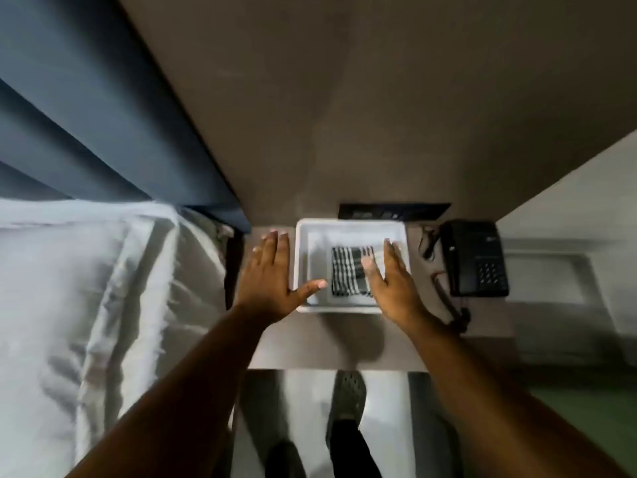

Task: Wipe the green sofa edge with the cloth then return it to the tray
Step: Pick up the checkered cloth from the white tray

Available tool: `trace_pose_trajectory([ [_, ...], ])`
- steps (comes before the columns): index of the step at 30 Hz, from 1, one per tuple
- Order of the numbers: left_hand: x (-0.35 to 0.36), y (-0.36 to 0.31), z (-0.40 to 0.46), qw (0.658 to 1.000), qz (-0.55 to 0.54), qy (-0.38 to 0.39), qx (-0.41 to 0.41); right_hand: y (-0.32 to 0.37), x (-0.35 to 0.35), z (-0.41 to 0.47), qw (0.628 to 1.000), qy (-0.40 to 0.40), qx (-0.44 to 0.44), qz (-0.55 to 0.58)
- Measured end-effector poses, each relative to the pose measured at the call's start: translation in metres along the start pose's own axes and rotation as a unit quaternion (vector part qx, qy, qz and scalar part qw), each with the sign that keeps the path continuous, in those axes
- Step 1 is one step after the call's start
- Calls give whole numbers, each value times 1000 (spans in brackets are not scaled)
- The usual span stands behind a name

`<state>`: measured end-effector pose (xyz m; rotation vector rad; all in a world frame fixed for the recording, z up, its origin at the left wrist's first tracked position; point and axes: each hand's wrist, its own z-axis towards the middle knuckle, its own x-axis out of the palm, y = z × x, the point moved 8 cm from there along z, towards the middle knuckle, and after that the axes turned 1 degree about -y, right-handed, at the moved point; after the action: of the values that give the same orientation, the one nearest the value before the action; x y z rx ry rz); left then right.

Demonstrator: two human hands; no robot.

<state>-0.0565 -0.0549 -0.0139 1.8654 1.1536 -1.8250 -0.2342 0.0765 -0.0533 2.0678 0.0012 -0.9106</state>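
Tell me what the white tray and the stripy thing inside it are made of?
The white rectangular tray looks like smooth plastic: its rim is thick and rounded, its walls plain and matte. The black-and-white striped cloth inside looks like soft woven fabric, since it lies folded flat with slightly wavy stripes. The picture is blurry, so both are best guesses.

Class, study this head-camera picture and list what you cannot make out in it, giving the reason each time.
1. Right side of the striped cloth: covered by the right hand.
2. Markings on the telephone: too small and dark.
3. Dark panel behind the white tray: its lower part hidden by the tray, the rest blurred.
4. Green surface, lower right: cut off by the edge and the right arm.
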Motion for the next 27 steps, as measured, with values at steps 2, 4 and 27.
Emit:
trace_pose_trajectory([
  [2,58,3,14,998,26,47,23,-39,29,33,1000,12,21,1],
  [4,107,7,23,995,57,69,37,-76,58,61,998,34,56,-4],
  [27,222,29,61,978,163,46,123,-135,153,141,965,-113,38,-235],
])
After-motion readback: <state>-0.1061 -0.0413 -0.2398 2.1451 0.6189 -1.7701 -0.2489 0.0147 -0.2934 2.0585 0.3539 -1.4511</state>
